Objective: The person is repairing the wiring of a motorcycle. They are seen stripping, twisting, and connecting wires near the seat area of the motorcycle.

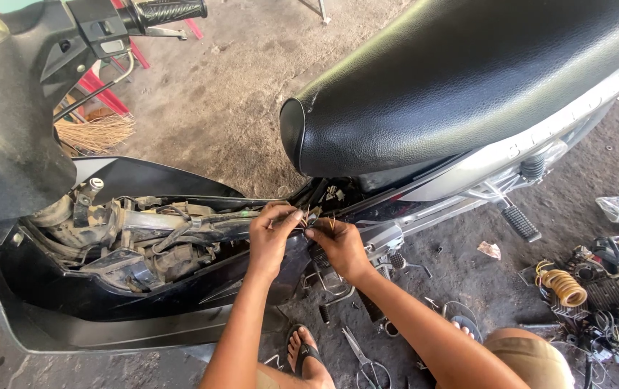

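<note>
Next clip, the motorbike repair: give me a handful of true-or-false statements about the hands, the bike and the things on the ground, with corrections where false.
1. Both hands meet at bare wire ends just below the front of the seat. True: the left hand and right hand pinch the wires under the black seat.
2. The bike's side panel is fitted, hiding the frame. False: the wiring and frame parts lie exposed.
3. A pair of scissors lies on the ground near the sandalled foot. True: the scissors lie just to the right of the foot.
4. A yellow coil spring lies on the seat. False: the spring sits among parts on the ground at right.
</note>
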